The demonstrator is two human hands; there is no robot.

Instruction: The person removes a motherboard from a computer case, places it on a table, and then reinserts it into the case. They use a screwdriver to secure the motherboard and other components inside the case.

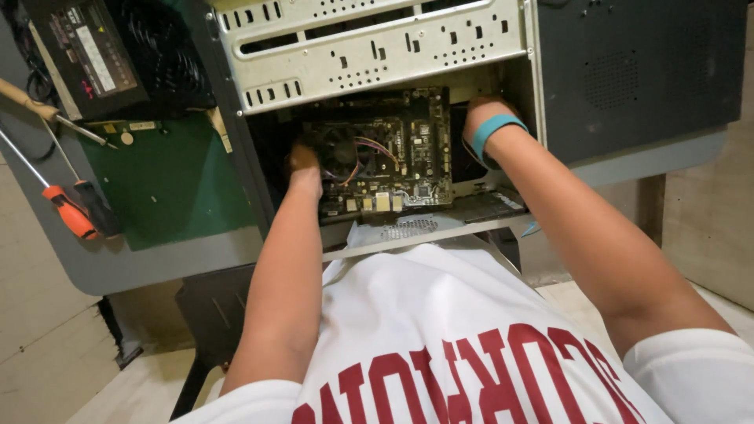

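An open grey computer case (377, 63) lies on the desk in front of me. Inside it sits a dark motherboard (408, 157) with a round cooler fan (339, 149) and thin coloured wires. My left hand (302, 161) reaches into the case at the board's left edge, beside the fan; its fingers are in shadow. My right hand (481, 114), with a teal band (493, 129) on the wrist, grips the board's right edge near the case wall. Its fingers are hidden behind the board.
A black power supply (110, 51) with a fan grille lies at the top left. A green mat (169, 184) covers part of the grey desk (126, 267). Two screwdrivers (71, 212) with orange and black handles lie at the left, a wooden-handled tool (47, 110) above them.
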